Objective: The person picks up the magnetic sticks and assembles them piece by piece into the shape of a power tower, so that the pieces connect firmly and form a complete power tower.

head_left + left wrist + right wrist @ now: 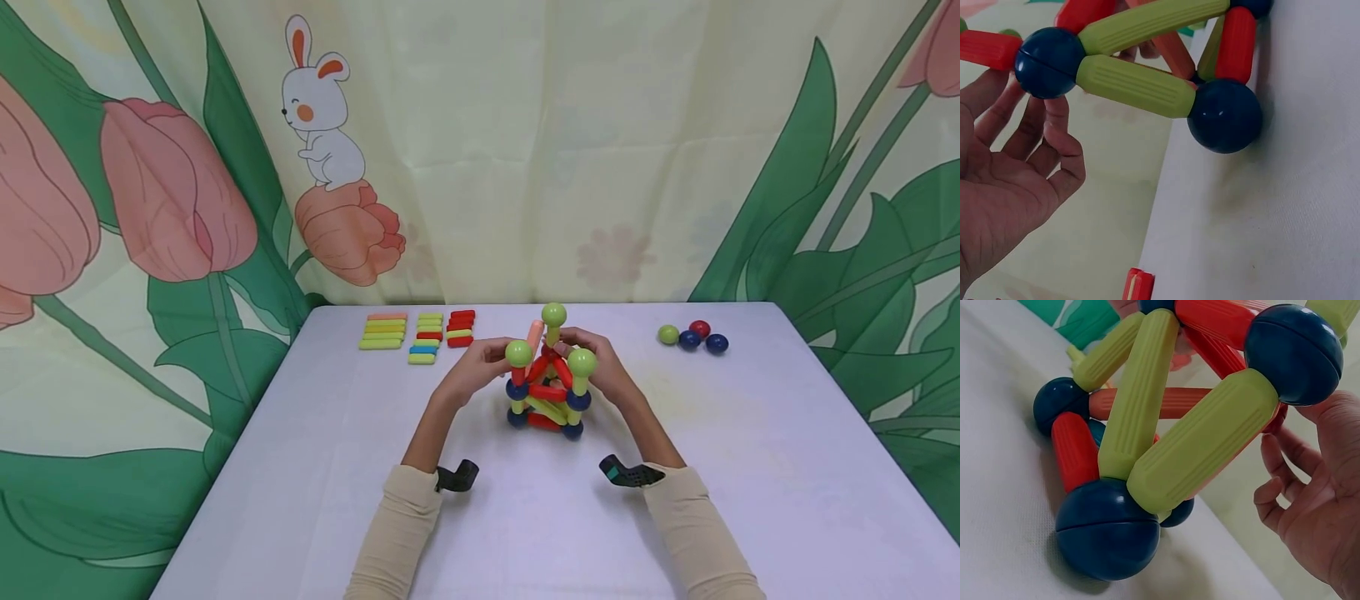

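Note:
Between both hands stands a structure of magnetic rods and balls (547,392), with blue balls at its lower corners, red and green rods joining them and green balls (554,314) on top. A salmon rod (535,335) slants up near its back left. My left hand (477,367) grips the structure's left side; in the left wrist view its thumb and fingers bend around a red rod (988,50) and blue ball (1050,62). My right hand (606,371) holds the right and back side, its thumb under a blue ball (1294,355) in the right wrist view. Some fingertips are hidden.
Rows of loose rods (382,343) in green, red, salmon and blue lie at the back left of the white table (322,467). Several loose balls (716,343) sit at the back right. A printed curtain (480,167) hangs behind the table.

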Motion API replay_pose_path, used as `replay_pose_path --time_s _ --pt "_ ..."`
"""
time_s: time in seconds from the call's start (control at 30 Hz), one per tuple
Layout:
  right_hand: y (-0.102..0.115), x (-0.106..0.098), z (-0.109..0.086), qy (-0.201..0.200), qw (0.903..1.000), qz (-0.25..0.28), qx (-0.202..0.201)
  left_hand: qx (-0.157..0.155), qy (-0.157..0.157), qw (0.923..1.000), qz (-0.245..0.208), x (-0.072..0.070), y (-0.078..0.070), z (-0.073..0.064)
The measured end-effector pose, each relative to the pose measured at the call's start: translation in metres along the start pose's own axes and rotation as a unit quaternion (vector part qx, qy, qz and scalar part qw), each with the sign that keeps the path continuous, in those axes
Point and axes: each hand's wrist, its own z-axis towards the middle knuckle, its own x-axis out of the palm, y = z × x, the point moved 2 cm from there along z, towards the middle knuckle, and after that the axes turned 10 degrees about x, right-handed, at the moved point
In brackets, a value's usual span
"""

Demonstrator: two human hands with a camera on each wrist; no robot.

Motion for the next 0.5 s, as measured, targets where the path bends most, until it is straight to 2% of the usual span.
replay_pose_path --time_s 0.27,0.5 --pt "-0.0042 0.0009 0.0009 -0.011 0.9999 -0.002 0.003 -0.011 0.003 0.9999 0.006 0.0032 0.0007 0.0008" --pt "-0.0060 0.0006 0.0013 0.011 0.9998 -0.014 0.004 0.001 0.002 1.0000 0.001 0.0041 0.0007 -0.0002"
